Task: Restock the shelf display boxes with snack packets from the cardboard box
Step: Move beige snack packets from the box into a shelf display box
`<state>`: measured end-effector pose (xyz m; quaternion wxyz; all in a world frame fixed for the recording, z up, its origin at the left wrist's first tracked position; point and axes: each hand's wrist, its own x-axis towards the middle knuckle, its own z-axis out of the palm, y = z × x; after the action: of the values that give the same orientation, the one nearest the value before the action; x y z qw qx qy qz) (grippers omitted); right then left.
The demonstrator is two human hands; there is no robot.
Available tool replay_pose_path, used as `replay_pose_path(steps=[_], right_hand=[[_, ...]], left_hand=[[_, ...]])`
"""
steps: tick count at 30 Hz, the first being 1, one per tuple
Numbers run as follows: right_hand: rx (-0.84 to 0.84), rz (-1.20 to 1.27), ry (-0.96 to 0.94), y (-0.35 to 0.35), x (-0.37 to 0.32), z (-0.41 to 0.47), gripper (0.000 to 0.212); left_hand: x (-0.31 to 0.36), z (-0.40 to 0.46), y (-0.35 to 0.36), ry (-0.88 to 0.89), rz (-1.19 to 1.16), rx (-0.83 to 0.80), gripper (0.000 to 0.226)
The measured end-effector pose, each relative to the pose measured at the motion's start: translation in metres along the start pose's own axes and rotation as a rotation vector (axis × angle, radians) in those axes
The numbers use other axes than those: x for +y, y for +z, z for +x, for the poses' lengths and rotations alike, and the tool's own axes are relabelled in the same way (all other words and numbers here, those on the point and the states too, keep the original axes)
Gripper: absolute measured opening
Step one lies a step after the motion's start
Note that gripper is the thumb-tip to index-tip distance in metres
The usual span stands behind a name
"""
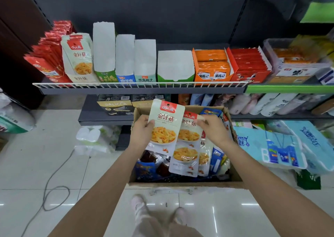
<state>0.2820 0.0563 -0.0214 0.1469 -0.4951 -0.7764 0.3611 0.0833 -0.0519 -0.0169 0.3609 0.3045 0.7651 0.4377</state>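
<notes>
Left hand (141, 130) fingers gripping one enoki mushroom packet (165, 126) above open cardboard box (180, 184), right hand (214, 128) pinching second packet's (188, 137) top corner, matching display box (79, 59) on shelf (141, 90)

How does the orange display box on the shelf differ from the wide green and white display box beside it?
The orange display box is packed with orange packets, whereas the green and white display box shows only its bare white inside. The orange one is orange all over and has printed packets at its front; the other has just a green strip at its base. Both stand upright on the shelf behind the wire rail, side by side.
</notes>
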Motion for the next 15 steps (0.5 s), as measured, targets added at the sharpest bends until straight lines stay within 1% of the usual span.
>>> replay_pose_path(steps=[3,5,7,10,12,13,15], right_hand=[[0.004,0.345,0.108,-0.012,-0.03,0.012,0.024],[-0.023,0.575,0.184,-0.02,-0.053,0.019,0.015],[-0.059,0.701,0.186,-0.023,-0.074,0.026,0.013],[-0.079,0.775,0.162,-0.016,-0.111,0.045,0.022],[-0.113,0.802,0.165,-0.005,-0.136,0.062,0.033],[-0.144,0.812,0.145,0.002,-0.151,0.07,0.033],[-0.171,0.698,0.038,0.016,-0.179,0.087,0.016]], left_hand=[[0.018,0.008,-0.004,0.02,-0.027,-0.028,0.011],[0.032,0.015,-0.009,0.047,-0.06,-0.025,0.011],[0.045,0.025,-0.018,0.073,-0.112,-0.02,0.01],[0.061,0.042,-0.039,0.154,-0.192,-0.035,0.012],[0.068,0.057,-0.059,0.2,-0.224,0.005,0.016],[0.071,0.064,-0.071,0.221,-0.251,0.034,0.018],[0.075,0.08,-0.099,0.254,-0.289,0.085,0.026]])
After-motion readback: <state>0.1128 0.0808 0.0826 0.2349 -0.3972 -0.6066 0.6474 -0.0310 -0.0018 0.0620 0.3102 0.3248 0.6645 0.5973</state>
